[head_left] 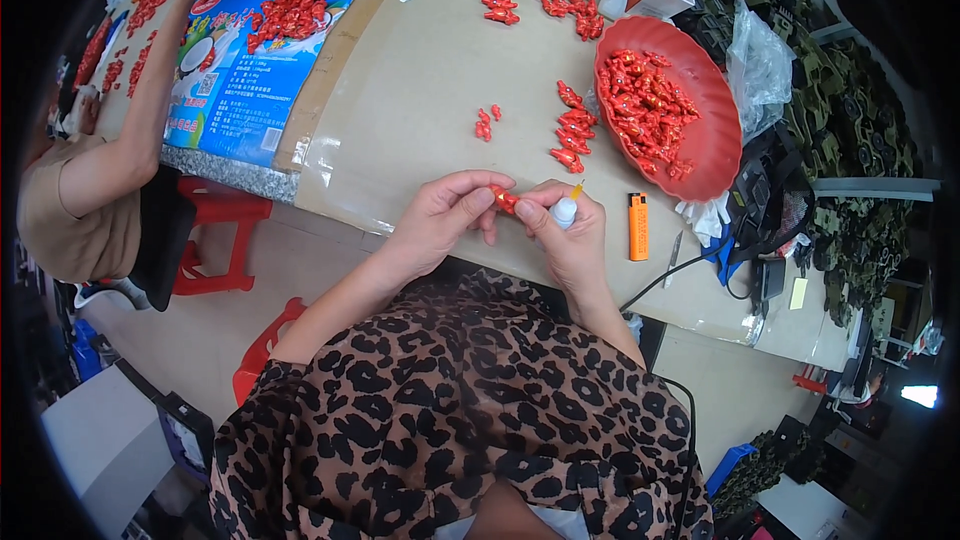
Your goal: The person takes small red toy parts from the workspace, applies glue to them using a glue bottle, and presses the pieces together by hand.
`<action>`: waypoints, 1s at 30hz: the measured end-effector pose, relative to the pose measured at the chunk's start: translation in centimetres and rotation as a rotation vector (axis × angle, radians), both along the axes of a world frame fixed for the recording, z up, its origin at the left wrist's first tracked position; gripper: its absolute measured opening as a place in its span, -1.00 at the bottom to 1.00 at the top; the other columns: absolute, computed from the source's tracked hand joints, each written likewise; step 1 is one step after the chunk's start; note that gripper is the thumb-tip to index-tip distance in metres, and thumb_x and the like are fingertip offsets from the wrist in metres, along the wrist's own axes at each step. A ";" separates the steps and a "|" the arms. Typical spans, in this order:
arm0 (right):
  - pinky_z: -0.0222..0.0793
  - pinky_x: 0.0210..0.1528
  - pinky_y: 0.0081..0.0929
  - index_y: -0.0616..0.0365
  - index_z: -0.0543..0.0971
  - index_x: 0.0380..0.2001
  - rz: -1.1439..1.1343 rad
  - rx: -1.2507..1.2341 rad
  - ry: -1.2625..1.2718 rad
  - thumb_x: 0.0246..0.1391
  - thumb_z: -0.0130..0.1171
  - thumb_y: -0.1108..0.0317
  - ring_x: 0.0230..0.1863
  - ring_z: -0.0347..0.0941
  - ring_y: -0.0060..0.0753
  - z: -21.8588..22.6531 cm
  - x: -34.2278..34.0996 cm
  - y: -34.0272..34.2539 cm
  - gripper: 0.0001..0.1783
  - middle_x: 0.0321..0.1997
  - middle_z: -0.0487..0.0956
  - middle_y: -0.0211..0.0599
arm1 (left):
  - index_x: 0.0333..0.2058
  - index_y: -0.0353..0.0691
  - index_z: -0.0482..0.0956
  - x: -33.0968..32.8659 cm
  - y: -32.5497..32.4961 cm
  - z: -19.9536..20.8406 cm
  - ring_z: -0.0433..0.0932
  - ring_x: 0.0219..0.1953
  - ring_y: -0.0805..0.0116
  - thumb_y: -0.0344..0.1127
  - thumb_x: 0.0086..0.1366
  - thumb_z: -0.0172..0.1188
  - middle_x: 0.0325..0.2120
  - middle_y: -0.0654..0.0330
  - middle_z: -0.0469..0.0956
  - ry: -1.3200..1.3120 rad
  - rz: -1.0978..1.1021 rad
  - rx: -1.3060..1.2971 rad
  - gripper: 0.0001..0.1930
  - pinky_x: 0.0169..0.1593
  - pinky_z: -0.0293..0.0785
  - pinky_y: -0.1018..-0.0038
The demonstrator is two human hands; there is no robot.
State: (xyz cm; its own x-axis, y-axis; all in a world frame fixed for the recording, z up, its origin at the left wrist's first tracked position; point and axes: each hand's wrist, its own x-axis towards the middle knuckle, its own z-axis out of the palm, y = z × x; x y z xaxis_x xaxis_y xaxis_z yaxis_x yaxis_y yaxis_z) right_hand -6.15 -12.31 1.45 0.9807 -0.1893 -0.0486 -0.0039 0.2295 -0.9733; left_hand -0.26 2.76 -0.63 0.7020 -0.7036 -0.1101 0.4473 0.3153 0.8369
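In front of my body, my left hand (pixel 440 215) pinches a small shiny red figurine (pixel 505 200) with a gold mark. My right hand (pixel 578 240) has its thumb and fingertip against the same piece. Tucked in that hand is a small white squeeze bottle (pixel 564 213) with a thin yellow needle tip pointing up. Just beyond my hands lie a few small red parts (pixel 484 124), and to their right a column of red figurines (pixel 573 130). A large red scalloped bowl (pixel 728 135) holds many more red pieces (pixel 650 105).
An orange lighter (pixel 638 227) and a thin metal tool (pixel 674 258) lie right of my hand, near a black cable (pixel 690 262). Further right is a clear plastic bag (pixel 757 65). At left, another person's arm (pixel 150 100) reaches past a blue printed cardboard sheet (pixel 235 90) bearing red pieces.
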 end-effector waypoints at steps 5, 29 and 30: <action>0.16 -0.57 -0.78 0.26 0.46 -0.54 -0.021 -0.013 0.004 -0.14 0.15 0.51 -0.60 0.26 -0.70 0.3 0.2 0.3 -0.93 -0.58 0.43 -0.40 | -0.16 -0.38 0.34 0.0 0.0 0.3 0.34 -0.49 0.52 -0.38 0.24 -0.15 -0.48 0.22 0.37 -0.005 0.001 0.002 -0.75 -0.40 0.37 0.59; 0.18 -0.53 -0.78 0.24 0.50 -0.48 0.020 -0.031 0.072 -0.09 0.12 0.45 -0.56 0.27 -0.75 0.3 0.3 0.4 -0.92 -0.55 0.47 -0.43 | -0.17 -0.38 0.38 0.2 0.3 0.5 0.36 -0.60 0.55 -0.41 0.20 -0.06 -0.53 0.23 0.40 -0.037 0.023 0.088 -0.76 -0.50 0.35 0.65; 0.18 -0.52 -0.77 0.25 0.50 -0.49 0.022 -0.039 0.043 -0.08 0.12 0.47 -0.55 0.28 -0.74 0.1 0.3 0.5 -0.93 -0.54 0.47 -0.43 | -0.19 -0.38 0.39 0.2 0.3 0.5 0.36 -0.61 0.55 -0.42 0.19 -0.06 -0.52 0.23 0.41 -0.037 0.021 0.094 -0.77 -0.51 0.35 0.66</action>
State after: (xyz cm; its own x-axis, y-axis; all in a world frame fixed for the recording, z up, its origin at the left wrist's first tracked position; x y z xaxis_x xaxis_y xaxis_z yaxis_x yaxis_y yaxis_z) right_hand -5.89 -11.85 1.60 0.9818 -0.1702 -0.0840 -0.0508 0.1910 -0.9803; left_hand -0.07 3.09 -0.10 0.7213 -0.6766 -0.1481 0.4093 0.2440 0.8792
